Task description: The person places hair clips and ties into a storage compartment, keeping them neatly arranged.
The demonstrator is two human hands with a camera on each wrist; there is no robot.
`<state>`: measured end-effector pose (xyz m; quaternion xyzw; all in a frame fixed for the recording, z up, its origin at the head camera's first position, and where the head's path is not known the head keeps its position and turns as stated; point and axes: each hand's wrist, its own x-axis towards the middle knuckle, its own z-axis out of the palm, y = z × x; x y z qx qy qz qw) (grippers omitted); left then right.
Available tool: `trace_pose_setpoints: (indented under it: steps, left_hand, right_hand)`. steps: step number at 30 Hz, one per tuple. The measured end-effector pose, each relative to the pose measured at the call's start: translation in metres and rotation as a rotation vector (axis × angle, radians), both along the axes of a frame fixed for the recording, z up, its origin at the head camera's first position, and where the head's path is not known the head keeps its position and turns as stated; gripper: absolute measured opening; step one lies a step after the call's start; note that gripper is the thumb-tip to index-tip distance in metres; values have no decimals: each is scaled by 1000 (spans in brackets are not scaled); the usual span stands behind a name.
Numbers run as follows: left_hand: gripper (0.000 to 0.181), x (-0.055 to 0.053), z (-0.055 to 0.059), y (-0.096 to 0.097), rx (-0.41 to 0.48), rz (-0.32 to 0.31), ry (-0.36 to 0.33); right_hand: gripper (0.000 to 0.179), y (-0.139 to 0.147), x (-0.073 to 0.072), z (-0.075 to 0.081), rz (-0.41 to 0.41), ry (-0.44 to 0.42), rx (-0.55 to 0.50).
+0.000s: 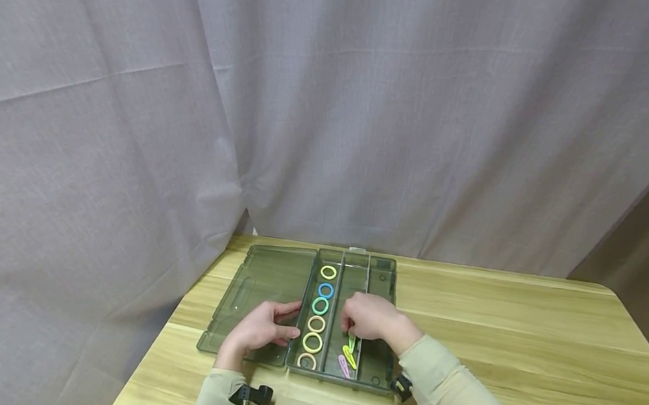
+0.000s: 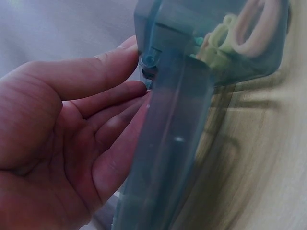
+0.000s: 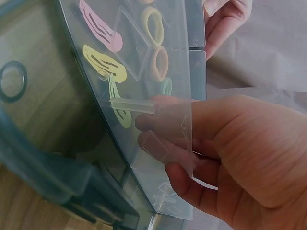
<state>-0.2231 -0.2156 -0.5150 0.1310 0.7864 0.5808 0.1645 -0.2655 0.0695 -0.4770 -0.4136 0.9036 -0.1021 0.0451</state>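
Note:
An open, see-through dark green divided box (image 1: 337, 378) lies on the table, its lid (image 1: 280, 267) folded out to the left. Several coloured hair ties (image 1: 313, 343) line its left compartment. In the middle compartment lie a pink hair clip (image 3: 100, 26), a yellow hair clip (image 3: 104, 63) and a green hair clip (image 3: 120, 103). My right hand (image 1: 369, 316) reaches down into that compartment, fingertips beside the green clip, seen partly through the clear divider (image 3: 175, 86). My left hand (image 1: 262, 327) lies over the lid, thumb and extended fingers touching the box's hinge side (image 2: 177, 96).
The right compartment (image 1: 375, 364) is beside the right forearm. Wooden tabletop (image 1: 523, 332) stretches to the right and in front of the box. A grey curtain (image 1: 366, 135) hangs behind the table and along its left side.

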Motion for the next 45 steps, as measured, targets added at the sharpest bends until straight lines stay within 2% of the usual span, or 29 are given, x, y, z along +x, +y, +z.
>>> trace_pose_setpoints:
  steps: [18,25,36,45]
  left_hand:
    - [68,0,1,1,-6,-1,-3]
    - [68,0,3,1,-6,0,-9]
    - [67,0,2,0,3,0,-11]
    - [67,0,2,0,5,1,-14]
  right_hand:
    - [25,-3,1,-1,-1,-2,23]
    - [28,-3,0,0,-1,-23,15]
    - [26,-3,1,4,24,-9,-4]
    - [18,-6,0,1,29,-57,14]
